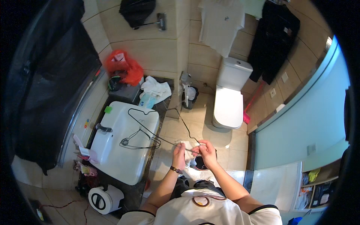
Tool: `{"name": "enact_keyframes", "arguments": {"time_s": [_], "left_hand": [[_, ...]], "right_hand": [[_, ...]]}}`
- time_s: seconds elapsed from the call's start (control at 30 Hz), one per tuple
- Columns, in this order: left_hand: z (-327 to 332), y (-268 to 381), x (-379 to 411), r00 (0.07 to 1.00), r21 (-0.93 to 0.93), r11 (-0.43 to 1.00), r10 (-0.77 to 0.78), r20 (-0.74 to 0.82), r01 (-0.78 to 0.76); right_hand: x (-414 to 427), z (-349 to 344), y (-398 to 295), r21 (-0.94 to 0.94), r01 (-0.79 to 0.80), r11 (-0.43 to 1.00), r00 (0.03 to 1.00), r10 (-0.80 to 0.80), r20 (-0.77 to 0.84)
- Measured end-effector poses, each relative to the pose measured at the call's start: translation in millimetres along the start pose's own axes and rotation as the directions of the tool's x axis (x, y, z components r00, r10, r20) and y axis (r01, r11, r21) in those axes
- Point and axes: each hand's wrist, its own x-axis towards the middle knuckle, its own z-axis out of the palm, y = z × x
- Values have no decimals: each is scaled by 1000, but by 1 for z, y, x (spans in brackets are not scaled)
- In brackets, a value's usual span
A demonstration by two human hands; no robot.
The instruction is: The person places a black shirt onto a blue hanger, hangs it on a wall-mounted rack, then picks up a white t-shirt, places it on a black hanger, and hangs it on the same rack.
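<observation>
A black wire clothes hanger [184, 123] extends up and left from between my hands, its far end over the washbasin. My right hand [208, 154] pinches its lower corner. My left hand [179, 157], with a watch on the wrist, holds a small white cloth [189, 153] against the lower wire. The cloth hangs between both hands; its exact grip is partly hidden by the fingers. Several more black wire hangers [139, 140] lie in the white washbasin [123, 166]. Below my hands a dark round bucket [201, 163] stands on the floor, partly covered by cloth and my right hand.
Left of me a dark counter carries the basin with its faucet [103, 128], a white round-fronted appliance [105, 199], a red plastic bag [123, 67] and a white towel [156, 88]. A toilet [228, 107] stands ahead. At right is a frosted glass panel [298, 126].
</observation>
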Motion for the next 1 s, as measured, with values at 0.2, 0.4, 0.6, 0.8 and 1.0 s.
{"name": "enact_keyframes", "arguments": {"time_s": [0.2,0.4,0.6,0.8,1.0], "left_hand": [[58,-21,-10,969,797,551,128,213,-248],[99,-37,-12,908,680,717,-173,382,-150],[114,-54,-5,964,29,970,-243,112,241],[152,-94,-19,953,451,889,-196,233,73],[171,-94,-29,940,769,622,-149,306,-152]], "right_hand": [[-20,-82,-41,-225,-107,969,989,126,73],[6,-141,-107,798,-178,576,981,44,187],[-62,-178,-177,447,300,843,936,-168,-310],[-60,-175,-106,-236,44,971,782,-180,-597],[-51,-157,-83,-174,-134,976,922,58,-384]]}}
